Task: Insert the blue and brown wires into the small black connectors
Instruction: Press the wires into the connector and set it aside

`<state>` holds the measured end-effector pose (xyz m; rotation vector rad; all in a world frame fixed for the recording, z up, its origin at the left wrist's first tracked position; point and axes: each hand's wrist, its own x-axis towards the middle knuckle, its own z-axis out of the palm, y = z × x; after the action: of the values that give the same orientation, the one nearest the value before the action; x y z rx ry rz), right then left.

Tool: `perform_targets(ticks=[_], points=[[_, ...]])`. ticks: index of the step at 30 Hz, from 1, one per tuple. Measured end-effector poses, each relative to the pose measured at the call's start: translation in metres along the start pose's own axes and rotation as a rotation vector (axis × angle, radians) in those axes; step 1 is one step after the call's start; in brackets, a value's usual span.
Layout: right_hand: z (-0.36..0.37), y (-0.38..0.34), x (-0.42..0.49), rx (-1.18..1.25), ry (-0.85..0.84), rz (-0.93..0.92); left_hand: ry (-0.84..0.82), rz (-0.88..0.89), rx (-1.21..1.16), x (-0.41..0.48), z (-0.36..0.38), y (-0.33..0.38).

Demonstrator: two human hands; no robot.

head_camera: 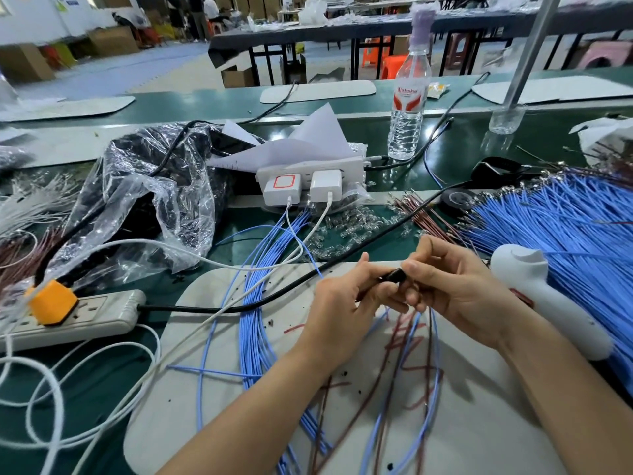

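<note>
Over the pale work mat [219, 337], my left hand [342, 303] and my right hand [455, 289] meet. Between their fingertips sits a small black connector [395, 275], pinched from both sides. Blue wires [433, 368] and brown wires [394, 354] hang down from under my right hand onto the mat. A bundle of loose blue wires [257, 323] lies to the left of my hands. A big fan of blue wires [561, 228] fills the right side, and brown wires [428, 217] lie beyond my hands.
A black cable [267, 301] runs from the power strip [78, 317] past my hands. A white tool [544, 296] lies right of my right hand. Clear small parts [346, 231], a charger block [308, 181], a plastic bag [144, 200] and a water bottle [407, 108] stand farther back.
</note>
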<state>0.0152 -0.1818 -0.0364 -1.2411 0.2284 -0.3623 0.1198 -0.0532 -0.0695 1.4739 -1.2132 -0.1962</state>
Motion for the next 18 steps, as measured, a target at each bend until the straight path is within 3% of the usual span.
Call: perform_targets(ticks=[7, 14, 18], points=[[0.002, 0.000, 0.000, 0.021, 0.005, 0.015, -0.006, 0.009, 0.001, 0.001, -0.002, 0.005], [0.011, 0.004, 0.001, -0.151, 0.089, -0.137, 0.016, -0.055, 0.012, 0.003, -0.005, 0.006], [0.006, -0.006, 0.001, -0.060, 0.196, -0.246, -0.013, -0.055, 0.051, 0.003, -0.003, 0.005]])
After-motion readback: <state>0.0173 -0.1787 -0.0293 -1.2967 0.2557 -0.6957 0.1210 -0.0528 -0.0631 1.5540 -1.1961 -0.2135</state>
